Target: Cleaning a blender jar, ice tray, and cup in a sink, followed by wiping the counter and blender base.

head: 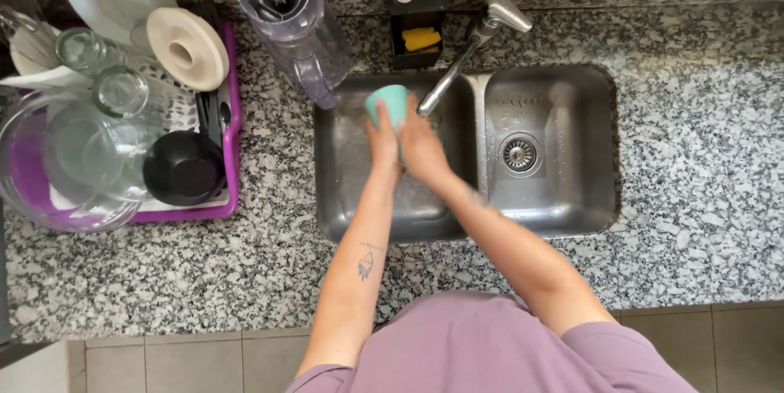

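Note:
Both my hands meet over the left basin of a steel double sink (563,213). My left hand (382,144) holds a small teal cup (389,103) from the left side. My right hand (423,146) presses against the cup from the right, just under the spout of the chrome tap (457,66). The cup's lower part is hidden by my fingers. I cannot tell whether water is running.
A purple dish rack (233,115) at left holds glass bowls, glasses, a black bowl (181,168) and a white lid. A blender jug (294,22) stands behind the sink, beside a black soap holder (416,17) with a yellow sponge. Speckled granite counter (694,156) surrounds the sink.

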